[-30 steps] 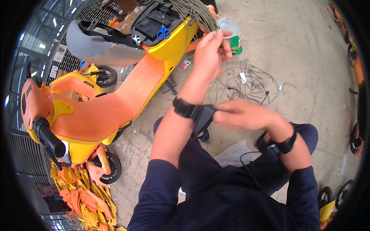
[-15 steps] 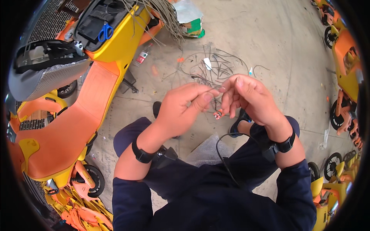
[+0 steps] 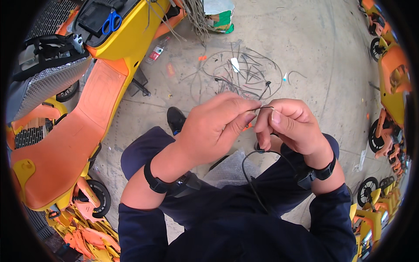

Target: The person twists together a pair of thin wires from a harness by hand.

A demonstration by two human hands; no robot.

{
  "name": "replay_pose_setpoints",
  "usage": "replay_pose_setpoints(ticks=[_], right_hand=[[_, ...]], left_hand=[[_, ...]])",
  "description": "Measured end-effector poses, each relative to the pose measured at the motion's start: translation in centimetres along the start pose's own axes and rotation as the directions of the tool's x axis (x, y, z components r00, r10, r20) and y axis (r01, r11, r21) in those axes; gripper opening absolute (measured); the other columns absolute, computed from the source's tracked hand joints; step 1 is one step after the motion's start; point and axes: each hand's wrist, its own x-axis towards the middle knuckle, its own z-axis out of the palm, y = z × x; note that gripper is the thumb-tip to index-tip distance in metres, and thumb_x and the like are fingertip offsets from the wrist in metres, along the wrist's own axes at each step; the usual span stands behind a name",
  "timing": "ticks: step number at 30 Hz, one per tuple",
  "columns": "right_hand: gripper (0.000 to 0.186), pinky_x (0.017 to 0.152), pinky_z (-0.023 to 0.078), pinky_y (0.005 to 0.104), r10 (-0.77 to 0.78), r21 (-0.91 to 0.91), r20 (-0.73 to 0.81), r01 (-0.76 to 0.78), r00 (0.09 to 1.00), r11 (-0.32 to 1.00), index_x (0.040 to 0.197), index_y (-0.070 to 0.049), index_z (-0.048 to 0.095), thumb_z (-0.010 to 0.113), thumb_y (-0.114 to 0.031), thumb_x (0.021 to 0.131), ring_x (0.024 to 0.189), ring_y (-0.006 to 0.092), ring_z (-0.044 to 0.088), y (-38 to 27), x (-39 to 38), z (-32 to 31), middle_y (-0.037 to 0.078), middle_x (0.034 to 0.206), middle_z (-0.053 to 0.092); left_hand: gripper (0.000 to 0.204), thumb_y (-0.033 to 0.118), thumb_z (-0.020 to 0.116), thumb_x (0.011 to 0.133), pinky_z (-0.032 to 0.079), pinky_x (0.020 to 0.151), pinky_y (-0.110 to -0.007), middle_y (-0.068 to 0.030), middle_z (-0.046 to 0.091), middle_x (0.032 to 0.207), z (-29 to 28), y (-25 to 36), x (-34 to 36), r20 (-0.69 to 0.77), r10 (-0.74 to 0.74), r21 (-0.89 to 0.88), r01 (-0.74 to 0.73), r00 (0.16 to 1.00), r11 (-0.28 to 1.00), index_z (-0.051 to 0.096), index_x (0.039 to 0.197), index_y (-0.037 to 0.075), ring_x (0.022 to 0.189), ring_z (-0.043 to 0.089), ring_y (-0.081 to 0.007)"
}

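A thin dark wire (image 3: 264, 107) bridges the gap between my hands, above the floor between my knees. My left hand (image 3: 214, 124) pinches it between thumb and forefinger. The wire's far end reaches the thumb and curled forefinger of my right hand (image 3: 293, 124), which are closed on it. Just below the fingertips shows a small orange-red piece (image 3: 247, 126), mostly hidden by my hands. Beyond them, a loose tangle of dark cables (image 3: 251, 74) lies on the concrete, with a white scrap (image 3: 235, 65) on it.
On the left stands a yellow and orange scooter body (image 3: 83, 126) carrying blue-handled scissors (image 3: 112, 22) and a cable bundle (image 3: 196, 19). A plastic bottle (image 3: 156, 53) lies beside it. Bubble wrap (image 3: 229, 170) is between my legs. More scooters (image 3: 390, 87) line the right.
Both hands have come slightly lower and nearer me. The right fingers, looser before, have curled in around the wire's end. The orange-red piece is now more hidden.
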Motion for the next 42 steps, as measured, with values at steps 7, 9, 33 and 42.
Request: replay_pose_setpoints(ticks=[7, 9, 33, 42], right_hand=[[0.025, 0.065, 0.047, 0.0252, -0.108, -0.35, -0.023, 0.093, 0.994, 0.932, 0.101, 0.002, 0.066, 0.048, -0.016, 0.1, 0.07, 0.0098, 0.057, -0.3, -0.3, 0.7, 0.002, 0.074, 0.062], [0.022, 0.064, 0.047, 0.0276, -0.195, -0.45, -0.006, 0.172, 0.981, 0.876, 0.097, 0.001, 0.065, 0.049, -0.013, 0.099, 0.068, 0.0134, 0.058, -0.1, -0.4, 0.7, 0.005, 0.074, 0.063], [0.004, 0.055, 0.047, 0.0393, -0.499, -0.837, 0.134, 0.368, 0.856, 0.406, 0.084, 0.002, 0.063, 0.06, -0.001, 0.085, 0.06, 0.0349, 0.057, 1.0, 0.2, 0.9, 0.015, 0.067, 0.057], [0.004, 0.058, 0.047, 0.0391, -0.46, -0.854, 0.089, 0.305, 0.884, 0.422, 0.084, 0.001, 0.062, 0.06, -0.001, 0.084, 0.063, 0.0346, 0.058, 0.5, 0.1, 1.1, 0.014, 0.07, 0.058]], left_hand=[[0.019, 0.007, 0.064, 0.087, 0.049, 0.056, -0.023, -0.0128, 0.062, 0.102, -0.1, 1.4, 0.2, -0.183, -0.062, -0.107, 0.043, 0.981, 0.993, 0.065, 0.105, 0.0, 0.066, 0.059, -0.0121], [0.02, 0.007, 0.064, 0.088, 0.046, 0.061, -0.019, -0.012, 0.062, 0.107, -0.3, 1.9, 0.0, -0.089, -0.048, -0.055, 0.043, 0.995, 0.998, 0.065, 0.108, 0.002, 0.071, 0.058, -0.0097], [0.008, -0.001, 0.068, 0.079, 0.045, 0.05, -0.025, -0.0096, 0.063, 0.077, 0.9, 2.0, 0.2, -0.126, 0.16, 0.372, -0.103, 0.979, 0.923, 0.065, 0.086, 0.001, 0.058, 0.058, -0.0181], [0.01, 0.009, 0.066, 0.086, 0.04, 0.051, -0.029, -0.0072, 0.055, 0.068, -0.1, 1.8, 0.1, -0.103, -0.003, 0.27, 0.03, 0.995, 0.963, 0.061, 0.079, 0.002, 0.055, 0.05, -0.0184]])
